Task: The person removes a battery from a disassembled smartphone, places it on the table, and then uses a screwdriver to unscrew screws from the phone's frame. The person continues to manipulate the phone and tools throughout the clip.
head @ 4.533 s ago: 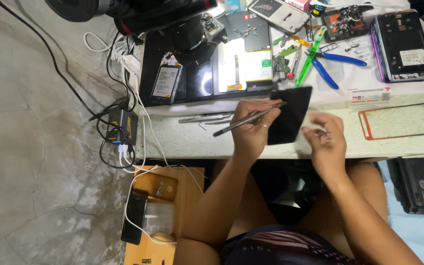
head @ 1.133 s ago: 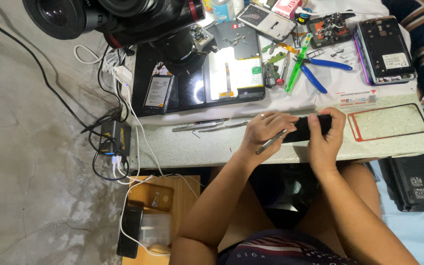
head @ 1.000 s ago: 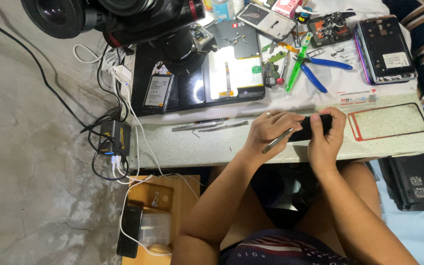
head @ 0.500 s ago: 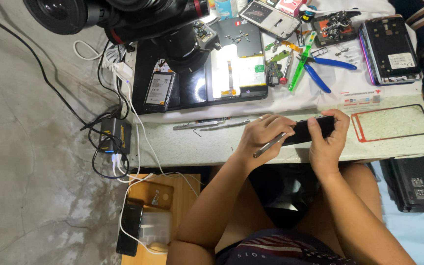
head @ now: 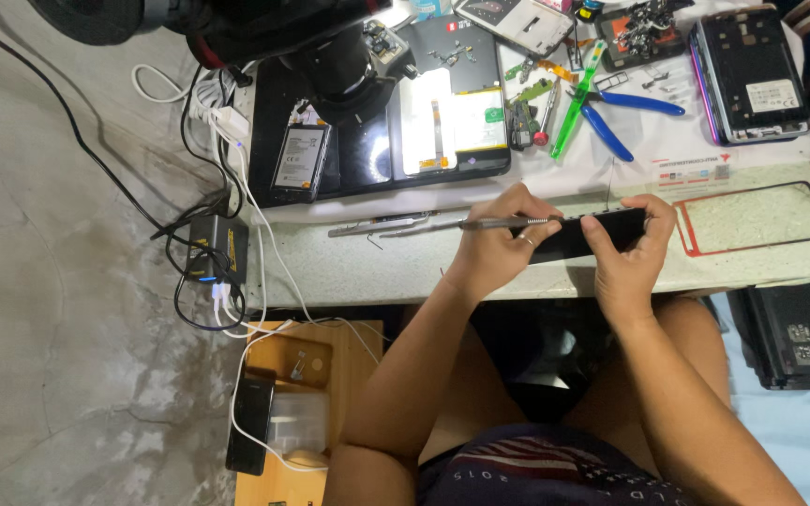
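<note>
Pale table edge [head: 349, 272], both hands there: left grip [head: 494, 251] pinching tweezers [head: 503, 223], right grip [head: 628, 258] clamping a seemingly edge-on black phone [head: 578, 236].

Both forearms reach forward from the lap; left hand [head: 503, 248] and right hand [head: 625, 258] curl closed, fingers pinched, knuckles nearly meeting.

Blue-handled pliers [head: 625, 117] lie on the white mat w/ a green pry tool [head: 576, 101] just beside, crossing it. An opened phone body [head: 750, 70] sits top right, a red-edged frame outline [head: 752, 217] below it. A loose battery [head: 299, 157] rests on the black pad [head: 367, 159], next to a lit screen panel [head: 452, 120]. Off the bench: black power adapter [head: 217, 249] w/ cables, and a dark phone [head: 249, 424] on a wooden stool [head: 349, 365].
</note>
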